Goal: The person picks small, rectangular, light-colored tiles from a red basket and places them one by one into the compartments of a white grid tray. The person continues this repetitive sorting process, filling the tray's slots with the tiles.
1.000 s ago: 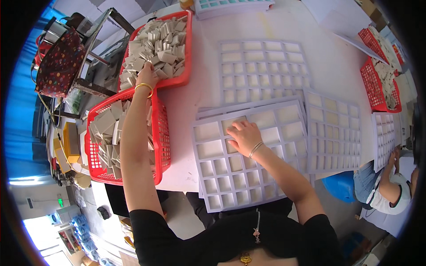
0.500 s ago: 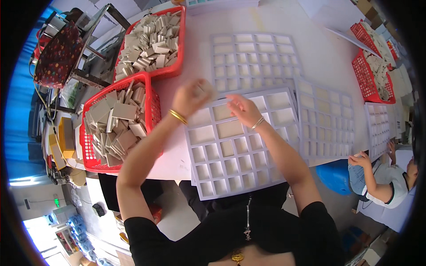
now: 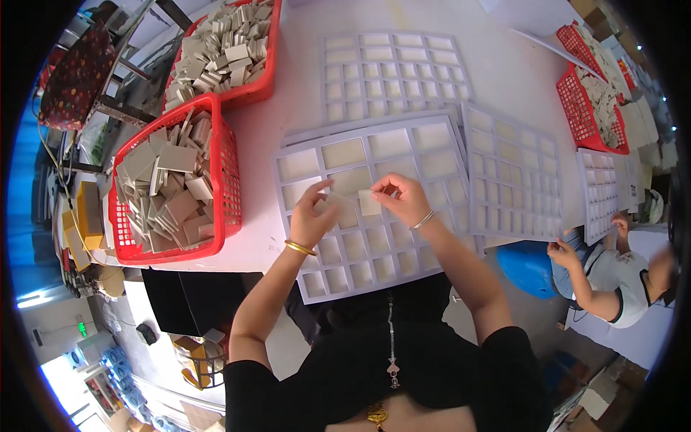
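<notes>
A white compartment tray lies at the table's front edge, overlapping another tray beneath it. Between the thumb and fingers of my right hand is a small beige square card, pinched over the tray's middle. To its left, my left hand is curled around pale square cards, blurred; how many I cannot tell. Neither hand rests in a compartment. Two larger upper cells hold beige-grey inserts, one of them this grey insert near the far edge.
Left of the tray stands a red basket of larger grey cards; behind it, another red basket holds smaller ones. More trays lie behind and to the right. A co-worker sits at the right near a blue stool.
My left hand has come from beyond the tray's far left corner to over its middle. My right hand has moved lower and now pinches a small card. The whole view has shifted slightly.
</notes>
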`<state>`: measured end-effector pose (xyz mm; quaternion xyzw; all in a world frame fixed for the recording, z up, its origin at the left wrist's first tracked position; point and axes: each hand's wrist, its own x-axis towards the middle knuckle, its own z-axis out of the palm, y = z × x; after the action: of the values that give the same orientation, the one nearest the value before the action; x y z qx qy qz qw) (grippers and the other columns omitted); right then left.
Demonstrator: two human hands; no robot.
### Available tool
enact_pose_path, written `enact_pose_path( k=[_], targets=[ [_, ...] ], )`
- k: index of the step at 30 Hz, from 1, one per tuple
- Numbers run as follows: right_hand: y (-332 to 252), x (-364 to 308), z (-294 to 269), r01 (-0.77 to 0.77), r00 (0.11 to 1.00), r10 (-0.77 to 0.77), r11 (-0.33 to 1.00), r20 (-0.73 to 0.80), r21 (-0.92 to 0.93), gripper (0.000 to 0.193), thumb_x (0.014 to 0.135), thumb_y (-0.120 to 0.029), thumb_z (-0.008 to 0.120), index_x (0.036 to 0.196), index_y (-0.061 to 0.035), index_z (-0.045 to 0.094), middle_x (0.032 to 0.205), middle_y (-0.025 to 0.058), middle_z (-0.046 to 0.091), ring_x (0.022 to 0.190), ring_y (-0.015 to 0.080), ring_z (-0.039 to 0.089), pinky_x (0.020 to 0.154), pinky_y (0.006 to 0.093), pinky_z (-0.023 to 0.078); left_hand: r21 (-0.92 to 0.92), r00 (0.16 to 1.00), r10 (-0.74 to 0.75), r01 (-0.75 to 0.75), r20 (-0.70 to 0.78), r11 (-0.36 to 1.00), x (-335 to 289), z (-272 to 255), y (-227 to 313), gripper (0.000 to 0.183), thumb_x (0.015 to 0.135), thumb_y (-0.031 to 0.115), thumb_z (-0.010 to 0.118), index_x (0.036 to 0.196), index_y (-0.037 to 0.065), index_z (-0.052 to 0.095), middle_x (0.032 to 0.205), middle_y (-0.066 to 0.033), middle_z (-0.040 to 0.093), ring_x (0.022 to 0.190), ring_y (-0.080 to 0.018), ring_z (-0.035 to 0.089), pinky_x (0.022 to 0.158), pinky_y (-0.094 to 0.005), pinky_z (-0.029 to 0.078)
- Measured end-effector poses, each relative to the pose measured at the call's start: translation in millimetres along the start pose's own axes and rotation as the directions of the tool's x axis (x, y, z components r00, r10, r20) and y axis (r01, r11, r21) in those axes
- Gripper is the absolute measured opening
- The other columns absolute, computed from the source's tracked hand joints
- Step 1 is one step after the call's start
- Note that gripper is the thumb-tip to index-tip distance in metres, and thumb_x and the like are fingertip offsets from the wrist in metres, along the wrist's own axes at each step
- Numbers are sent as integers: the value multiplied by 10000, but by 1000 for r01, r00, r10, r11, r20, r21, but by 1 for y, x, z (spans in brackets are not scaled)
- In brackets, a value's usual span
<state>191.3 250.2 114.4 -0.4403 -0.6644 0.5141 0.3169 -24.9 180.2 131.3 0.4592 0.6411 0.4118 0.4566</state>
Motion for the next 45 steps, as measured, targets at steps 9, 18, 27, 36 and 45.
enact_pose_path(
  k=[9, 18, 27, 36, 45],
  targets=[
    [3, 3, -7, 49, 989, -29, 990, 144, -135, 70, 806, -56, 689, 853, -24, 647, 733, 29, 654, 666, 78, 595, 600, 231, 481, -124, 990, -23, 6, -136, 992, -38, -3, -36, 247, 797, 63, 664, 1030, 27, 590, 888, -44, 636, 775, -104, 600, 662, -248, 493],
    [6, 2, 7, 500, 840, -513, 602, 178, -623, 150, 787, -130, 709, 912, -75, 645, 889, 19, 616, 595, 130, 546, 547, 258, 458, -55, 989, 53, -61, -140, 997, -43, 12, -40, 211, 812, 49, 651, 1015, 32, 597, 928, -27, 620, 863, -108, 586, 736, -246, 487],
    [-36, -22, 8, 122, 936, -70, 984, 345, -131, 319, 791, -51, 683, 1099, -61, 599, 826, 37, 616, 655, 113, 588, 593, 250, 484, 18, 976, 214, -213, -41, 977, -42, 32, -28, 267, 810, 41, 640, 1058, 31, 542, 926, -46, 583, 823, -121, 575, 726, -247, 487],
    [-2, -59, -8, 9, 976, 33, 981, 214, -191, 194, 788, -77, 674, 978, -61, 642, 758, 25, 621, 616, 123, 564, 581, 255, 455, 209, 978, 174, -195, 112, 958, -58, 30, -11, 324, 732, 20, 677, 1029, 42, 548, 779, -107, 579, 722, -265, 594, 669, -361, 478],
    [-3, -62, -2, 79, 986, -20, 930, 165, -360, 175, 757, -102, 678, 930, -89, 653, 754, 54, 608, 681, 199, 583, 634, 315, 471, 231, 796, 370, -521, 479, 822, -21, 18, -8, 202, 717, 36, 677, 892, 76, 587, 768, -81, 605, 756, -275, 606, 683, -372, 465]
  ],
)
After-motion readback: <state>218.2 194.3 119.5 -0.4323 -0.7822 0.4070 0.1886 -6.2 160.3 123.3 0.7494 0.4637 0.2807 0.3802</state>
